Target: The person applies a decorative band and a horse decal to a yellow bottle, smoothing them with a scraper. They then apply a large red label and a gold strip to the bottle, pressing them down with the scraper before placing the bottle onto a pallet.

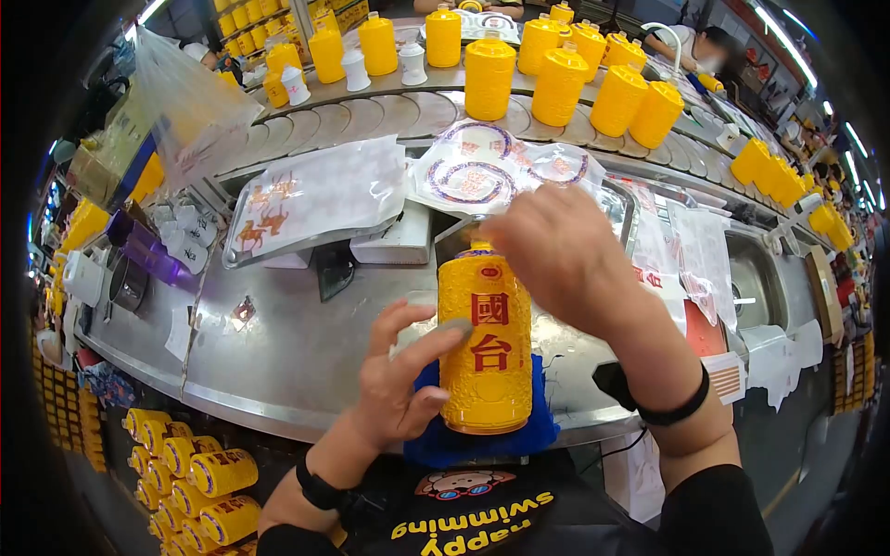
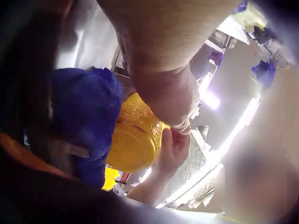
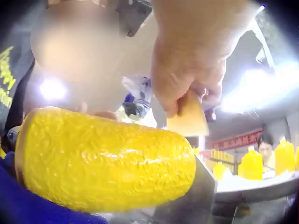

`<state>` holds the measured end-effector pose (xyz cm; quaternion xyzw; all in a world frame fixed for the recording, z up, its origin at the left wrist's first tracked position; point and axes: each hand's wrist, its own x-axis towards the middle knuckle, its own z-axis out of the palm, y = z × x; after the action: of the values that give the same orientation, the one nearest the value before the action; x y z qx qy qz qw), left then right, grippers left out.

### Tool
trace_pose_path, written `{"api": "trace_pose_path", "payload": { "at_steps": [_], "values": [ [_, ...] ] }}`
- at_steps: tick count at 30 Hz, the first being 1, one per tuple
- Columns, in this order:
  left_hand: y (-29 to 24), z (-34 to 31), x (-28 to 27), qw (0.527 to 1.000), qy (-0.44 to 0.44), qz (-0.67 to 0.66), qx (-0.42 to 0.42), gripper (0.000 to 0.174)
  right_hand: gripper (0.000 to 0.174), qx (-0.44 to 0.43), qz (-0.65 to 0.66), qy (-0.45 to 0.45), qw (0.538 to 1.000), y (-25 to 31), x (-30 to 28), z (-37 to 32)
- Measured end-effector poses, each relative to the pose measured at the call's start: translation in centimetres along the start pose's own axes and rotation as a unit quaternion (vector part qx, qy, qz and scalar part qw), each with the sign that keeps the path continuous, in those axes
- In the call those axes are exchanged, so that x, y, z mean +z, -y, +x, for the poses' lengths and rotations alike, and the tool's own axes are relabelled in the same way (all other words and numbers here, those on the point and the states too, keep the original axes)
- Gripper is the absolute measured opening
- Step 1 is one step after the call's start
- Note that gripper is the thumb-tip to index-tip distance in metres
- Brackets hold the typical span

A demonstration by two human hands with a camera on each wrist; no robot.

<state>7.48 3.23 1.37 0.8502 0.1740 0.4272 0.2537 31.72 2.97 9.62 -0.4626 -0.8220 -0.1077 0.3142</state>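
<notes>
Item, head view: I log one yellow bottle (image 1: 485, 394) with red characters, the landmark, with a blue cloth (image 1: 538, 428) about its base, printed sheets (image 1: 320, 199) beyond it to the left, and more yellow bottles (image 1: 488, 83) farther behind; my left hand (image 1: 400, 375) is unclenched, a fingertip against its front, and my right hand (image 1: 565, 255) is bent over its neck. Left wrist view: the landmark's round base, beside the cloth. Right wrist view: the landmark's embossed side, with a tan piece (image 3: 188, 120) pinched in my right fingers beyond its neck end.
</notes>
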Motion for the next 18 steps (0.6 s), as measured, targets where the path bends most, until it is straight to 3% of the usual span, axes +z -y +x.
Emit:
{"api": "trace_pose_path", "payload": {
  "at_steps": [2, 6, 8, 9, 10, 12, 13, 14, 16, 18],
  "values": [
    [-0.2, -2.1, -0.2, 0.999, -0.027, -0.005, -0.024, 0.049, 0.014, -0.082, -0.010, 0.089, 0.993, 3.3, -1.6, -1.1],
    [-0.7, -3.5, 0.3, 0.997, -0.038, -0.016, -0.060, 0.051, 0.016, -0.007, 0.235, 0.266, 0.935, 2.9, -2.4, 0.0],
    [-0.9, -3.4, 0.1, 0.998, -0.026, 0.000, -0.057, 0.052, 0.019, 0.113, 0.181, 0.155, 0.965, 0.6, 0.0, 1.9],
    [-1.0, -3.3, 0.0, 0.998, -0.023, 0.007, -0.053, 0.052, 0.018, 0.048, 0.043, 0.078, 0.995, 0.1, 0.0, 2.2],
    [-0.9, -3.3, 0.0, 0.998, -0.023, 0.004, -0.052, 0.052, 0.018, -0.020, -0.095, 0.000, 0.995, -0.1, -0.1, 2.4],
    [-0.7, -3.6, 0.0, 0.998, -0.021, -0.007, -0.052, 0.053, 0.015, -0.082, -0.052, 0.100, 0.990, 3.2, -0.9, -0.2],
    [-0.7, -3.5, 0.0, 0.998, -0.027, -0.013, -0.056, 0.052, 0.013, -0.117, 0.059, 0.116, 0.985, 4.9, -1.4, -1.6],
    [-0.8, -3.4, 0.1, 0.997, -0.033, -0.019, -0.063, 0.052, 0.012, -0.086, 0.176, 0.197, 0.961, 6.4, -2.7, -2.0],
    [-1.1, -3.7, 0.2, 0.996, -0.041, -0.033, -0.075, 0.051, 0.010, -0.060, 0.381, 0.198, 0.901, 4.5, -2.9, -2.0],
    [-0.9, -3.2, 0.4, 0.995, -0.061, -0.046, -0.070, 0.050, 0.011, 0.026, 0.163, 0.018, 0.986, 2.0, -0.8, -2.3]
  ]
}}
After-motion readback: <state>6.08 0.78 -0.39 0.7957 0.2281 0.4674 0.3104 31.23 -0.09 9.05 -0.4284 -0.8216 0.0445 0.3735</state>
